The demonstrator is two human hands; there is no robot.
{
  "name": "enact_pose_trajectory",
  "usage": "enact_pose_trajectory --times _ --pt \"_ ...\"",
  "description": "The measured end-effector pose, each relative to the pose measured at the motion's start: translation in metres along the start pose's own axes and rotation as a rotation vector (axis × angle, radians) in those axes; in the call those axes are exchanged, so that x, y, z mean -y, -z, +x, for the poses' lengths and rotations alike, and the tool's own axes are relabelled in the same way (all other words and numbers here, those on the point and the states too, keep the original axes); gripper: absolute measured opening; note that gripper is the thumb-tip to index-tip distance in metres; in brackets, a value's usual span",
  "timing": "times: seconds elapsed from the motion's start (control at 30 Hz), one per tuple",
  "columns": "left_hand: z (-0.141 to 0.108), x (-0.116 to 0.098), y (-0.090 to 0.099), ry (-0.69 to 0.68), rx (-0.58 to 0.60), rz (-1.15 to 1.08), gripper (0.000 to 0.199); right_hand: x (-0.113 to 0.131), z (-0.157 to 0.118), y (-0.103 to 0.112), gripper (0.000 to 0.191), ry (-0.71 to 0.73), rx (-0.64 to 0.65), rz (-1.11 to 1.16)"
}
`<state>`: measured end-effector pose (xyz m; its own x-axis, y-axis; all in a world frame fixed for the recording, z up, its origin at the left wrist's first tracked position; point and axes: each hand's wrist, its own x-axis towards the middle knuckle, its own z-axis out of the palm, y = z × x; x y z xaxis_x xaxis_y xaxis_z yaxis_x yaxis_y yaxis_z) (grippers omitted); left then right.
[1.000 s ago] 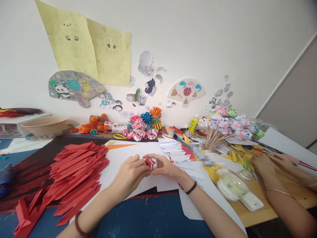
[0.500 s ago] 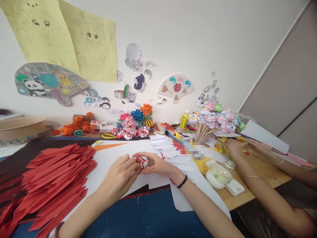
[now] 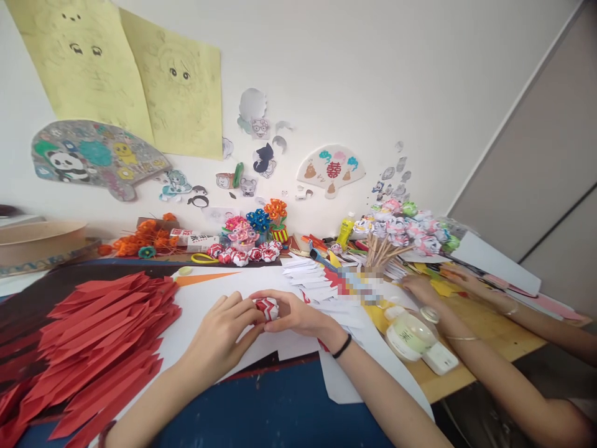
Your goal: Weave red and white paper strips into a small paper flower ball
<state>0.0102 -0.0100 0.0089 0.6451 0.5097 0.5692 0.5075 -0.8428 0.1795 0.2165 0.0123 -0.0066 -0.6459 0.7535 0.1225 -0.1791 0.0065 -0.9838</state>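
Note:
A small red-and-white folded paper ball [image 3: 268, 308] sits between my two hands above the white paper [image 3: 186, 330]. My left hand [image 3: 228, 326] pinches its left side, with the fingertips partly hidden behind the knuckles. Curved round its right side, my right hand [image 3: 298, 314] grips it between thumb and fingers. Folded white paper strips [image 3: 305, 274] lie just beyond my right hand. A large pile of folded red paper strips [image 3: 102, 336] spreads out to the left of my left hand.
Finished red-and-white paper balls [image 3: 247, 254] lie along the back, near paper flowers [image 3: 240, 230]. On the right stand a clear jar [image 3: 410, 336], a white box [image 3: 439, 358] and a bunch of stemmed paper flowers [image 3: 405, 224]. A co-worker's hands [image 3: 420, 291] reach over yellow paper there.
My hands still hold the paper ball, which has turned slightly between my fingers. The co-worker's hands have moved left and lowered toward the table. The view has shifted a little.

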Motion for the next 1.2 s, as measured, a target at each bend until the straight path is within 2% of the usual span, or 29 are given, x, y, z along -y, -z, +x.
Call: enact_pose_trajectory --times 0.53,0.87,1.03,1.2 --pt "0.0007 -0.0037 0.0019 -0.030 0.032 0.026 0.011 -0.0032 0.0006 0.0019 0.064 0.001 0.030 -0.032" --pt "-0.0009 -0.0074 0.0002 -0.072 -0.020 0.073 0.013 -0.0012 0.0000 -0.0016 0.064 0.015 0.059 0.022" --pt "-0.0008 -0.0069 -0.0027 -0.042 -0.021 0.027 0.011 -0.0009 -0.0007 -0.0031 0.060 0.038 0.060 0.013" --pt "-0.0008 -0.0051 0.0014 0.077 -0.132 -0.082 0.009 0.0015 -0.0007 -0.0040 0.055 0.041 0.056 0.051"
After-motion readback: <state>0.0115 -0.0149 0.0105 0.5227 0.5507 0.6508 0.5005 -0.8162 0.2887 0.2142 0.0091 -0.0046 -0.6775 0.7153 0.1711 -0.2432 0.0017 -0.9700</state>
